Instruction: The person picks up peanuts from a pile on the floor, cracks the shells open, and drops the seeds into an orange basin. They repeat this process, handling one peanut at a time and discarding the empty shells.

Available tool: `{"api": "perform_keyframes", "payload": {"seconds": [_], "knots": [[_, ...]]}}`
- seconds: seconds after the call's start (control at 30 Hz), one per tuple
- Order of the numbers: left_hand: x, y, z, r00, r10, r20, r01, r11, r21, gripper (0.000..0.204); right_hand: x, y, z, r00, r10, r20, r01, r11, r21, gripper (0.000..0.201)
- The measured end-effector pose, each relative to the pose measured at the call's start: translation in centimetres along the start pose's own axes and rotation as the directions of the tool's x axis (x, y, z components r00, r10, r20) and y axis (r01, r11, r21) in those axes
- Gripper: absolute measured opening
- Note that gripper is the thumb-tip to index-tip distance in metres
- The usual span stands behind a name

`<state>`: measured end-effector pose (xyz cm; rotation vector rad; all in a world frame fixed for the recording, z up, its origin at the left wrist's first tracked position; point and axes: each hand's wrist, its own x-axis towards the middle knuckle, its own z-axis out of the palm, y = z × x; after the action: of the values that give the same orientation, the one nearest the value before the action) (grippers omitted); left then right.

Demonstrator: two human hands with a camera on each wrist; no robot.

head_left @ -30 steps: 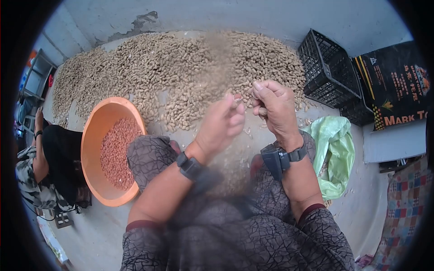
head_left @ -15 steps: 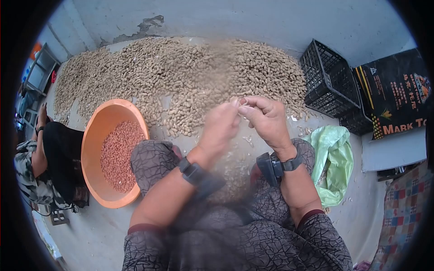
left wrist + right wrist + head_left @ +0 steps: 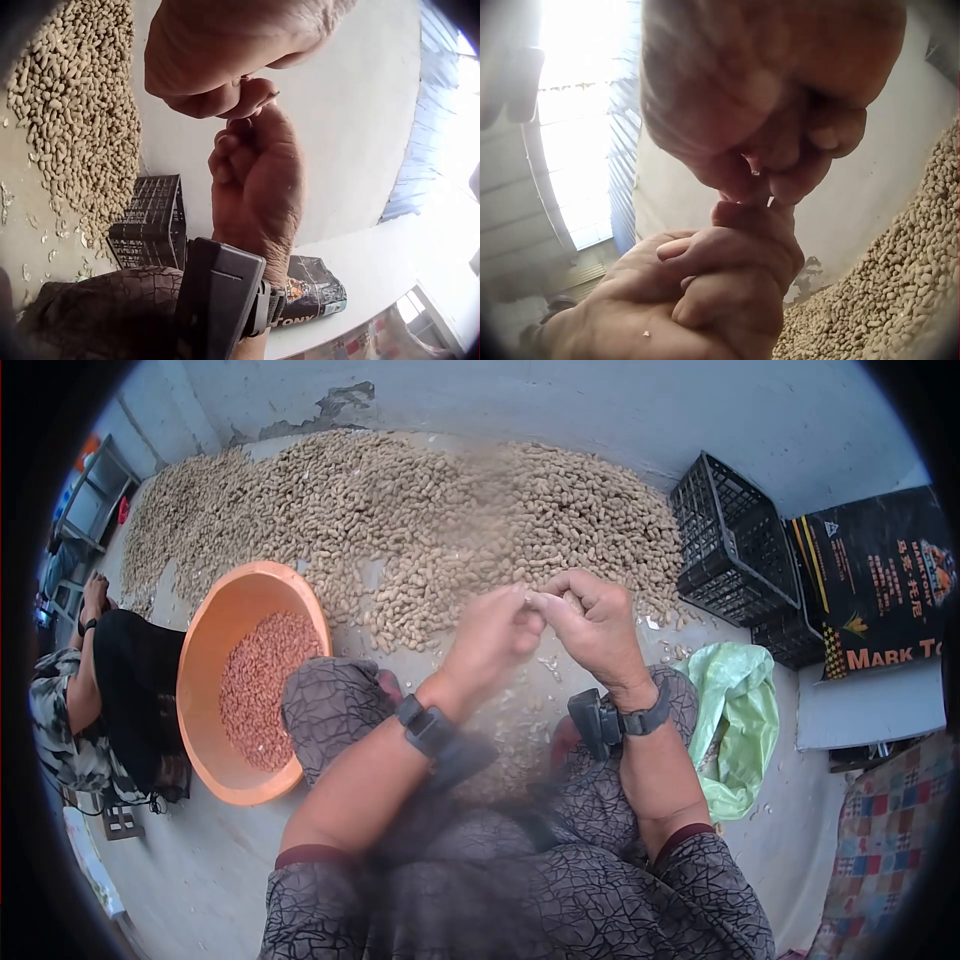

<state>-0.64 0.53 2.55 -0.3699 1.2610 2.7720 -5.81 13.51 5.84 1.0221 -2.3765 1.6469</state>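
Fingertips of both hands meet over the floor in front of the knees. My left hand (image 3: 492, 642) pinches at a peanut (image 3: 530, 598), mostly hidden by fingers, with a pale bit showing. From the other side my right hand (image 3: 597, 632) pinches it with thumb and forefinger, and a tan unshelled peanut (image 3: 573, 600) shows within its curled fingers. In the left wrist view the thumb and finger of the right hand (image 3: 259, 176) touch those of the left hand (image 3: 225, 56). The right wrist view shows the same contact from below.
A wide heap of unshelled peanuts (image 3: 400, 510) lies along the wall. At left stands an orange basin (image 3: 200, 730) with red kernels (image 3: 262, 695), beside a seated person (image 3: 75, 690). Black crates (image 3: 730, 540), a black sack (image 3: 880, 580) and a green bag (image 3: 745, 730) are at right.
The hands were apart a second ago, each with something at its fingertips. They came together, and a reddish kernel showed between them half a second ago; now fingers cover most of it.
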Motion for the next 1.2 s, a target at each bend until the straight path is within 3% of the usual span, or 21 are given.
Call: {"api": "perform_keyframes", "payload": {"seconds": [0.07, 0.3, 0.37, 0.4, 0.47, 0.57, 0.63, 0.67, 0.77, 0.97, 1.07, 1.1, 1.17, 1.2], "knots": [[-0.3, 0.3, 0.4, 0.997, -0.015, -0.078, 0.018, 0.999, 0.037, 0.028, 0.0, 0.1, 0.1, 1.000, 0.022, 0.004, -0.022, 1.000, 0.008, 0.010], [-0.1, -0.1, -0.2, 0.995, 0.100, -0.014, -0.099, 0.992, 0.083, 0.023, -0.1, 0.3, 0.5, 0.994, -0.085, -0.072, 0.077, 0.991, -0.109, 0.011], [0.0, -0.2, 0.0, 0.985, 0.167, -0.052, -0.154, 0.968, 0.196, 0.017, -0.1, 0.4, 0.6, 0.993, -0.096, -0.073, 0.085, 0.986, -0.146, 0.011], [-0.1, -0.2, 0.2, 0.984, 0.167, -0.053, -0.154, 0.969, 0.195, 0.017, -0.2, 0.5, 0.7, 0.996, -0.054, -0.073, 0.047, 0.994, -0.096, 0.012], [-0.1, -0.3, 0.6, 0.946, 0.307, -0.107, -0.247, 0.892, 0.378, 0.017, -0.2, 0.6, 0.8, 0.997, -0.011, -0.073, 0.008, 0.999, -0.047, 0.012], [0.2, -0.7, 0.6, 0.921, 0.370, -0.126, -0.297, 0.872, 0.389, 0.018, -0.2, 0.9, 0.8, 0.996, -0.026, -0.089, 0.019, 0.996, -0.083, 0.012], [0.2, -0.8, 1.0, 0.917, 0.372, -0.146, -0.294, 0.874, 0.386, 0.019, -0.2, 1.2, 0.9, 0.990, 0.122, -0.069, -0.116, 0.990, 0.080, 0.013], [0.2, -0.7, 1.1, 0.913, 0.374, -0.166, -0.289, 0.876, 0.385, 0.019, -0.2, 1.4, 1.0, 0.990, 0.123, -0.069, -0.117, 0.990, 0.080, 0.013], [0.0, -0.7, 1.3, 0.899, 0.395, -0.186, -0.290, 0.859, 0.423, 0.019, -0.2, 1.2, 1.2, 0.989, 0.111, -0.096, -0.104, 0.992, 0.074, 0.013], [-0.4, -0.5, 1.5, 0.872, 0.449, -0.194, -0.307, 0.812, 0.496, 0.019, -0.3, 0.2, 1.7, 0.981, -0.038, -0.189, 0.016, 0.993, -0.119, 0.014], [-0.3, -0.2, 1.2, 0.868, 0.440, -0.232, -0.300, 0.835, 0.461, 0.017, -0.4, 0.9, 1.8, 0.980, 0.027, -0.195, -0.037, 0.998, -0.051, 0.014], [-0.2, 0.0, 0.9, 0.867, 0.440, -0.231, -0.301, 0.835, 0.461, 0.017, -0.3, 1.3, 1.7, 0.978, 0.099, -0.181, -0.090, 0.994, 0.055, 0.014], [0.0, 0.5, 0.0, 0.922, 0.339, -0.188, -0.305, 0.934, 0.188, 0.014, -0.2, 1.4, 1.1, 0.973, 0.167, -0.160, -0.142, 0.977, 0.159, 0.014], [-0.1, 1.0, -0.4, 0.922, 0.340, -0.186, -0.306, 0.933, 0.187, 0.014, -0.1, 0.7, 0.5, 0.940, 0.339, -0.025, -0.306, 0.875, 0.376, 0.015]]}}
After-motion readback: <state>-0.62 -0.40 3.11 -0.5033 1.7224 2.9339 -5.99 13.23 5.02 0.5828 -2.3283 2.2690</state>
